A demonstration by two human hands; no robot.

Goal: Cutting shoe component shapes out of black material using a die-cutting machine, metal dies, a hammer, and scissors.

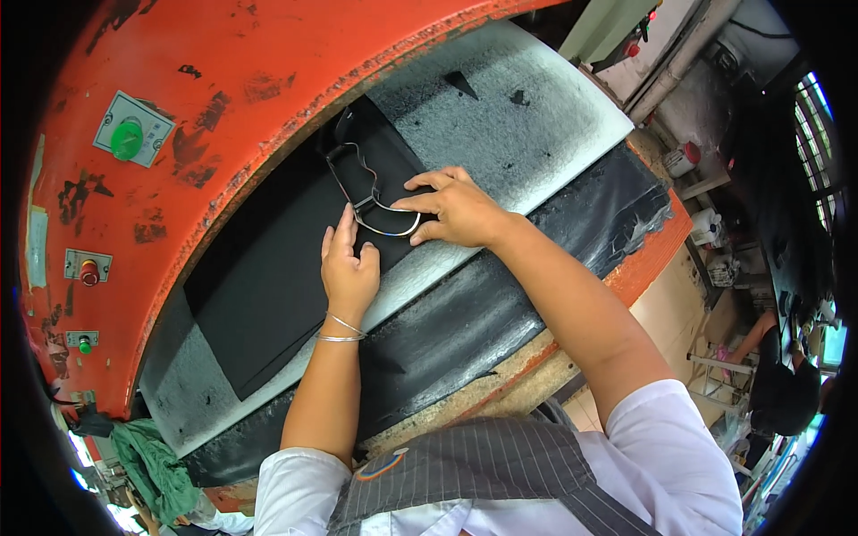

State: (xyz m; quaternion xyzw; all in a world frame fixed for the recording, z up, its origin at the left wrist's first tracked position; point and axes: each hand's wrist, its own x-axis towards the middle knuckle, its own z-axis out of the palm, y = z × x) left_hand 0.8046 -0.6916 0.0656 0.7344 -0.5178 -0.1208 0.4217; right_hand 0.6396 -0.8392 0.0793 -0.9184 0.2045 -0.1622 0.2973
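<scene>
A thin metal cutting die [391, 234], bent into a curved outline with a crossbar, sits on black sheet material [268, 295]. My right hand [460, 210] grips the die's rounded right end between thumb and fingers. Beside its lower left edge is my left hand [349, 268], fingers stretched out and fingertips against or very near the metal. The black sheet lies across a worn, pale cutting board [554, 98]. Part of the die's far end is hard to make out against the dark sheet.
An orange machine body [214, 54] arches over the board's far side, with a large green button [127, 139] and a red button [89, 272]. Small black scraps [461, 85] lie on the board. Green cloth [156, 464] hangs at lower left. Another person [782, 384] is at far right.
</scene>
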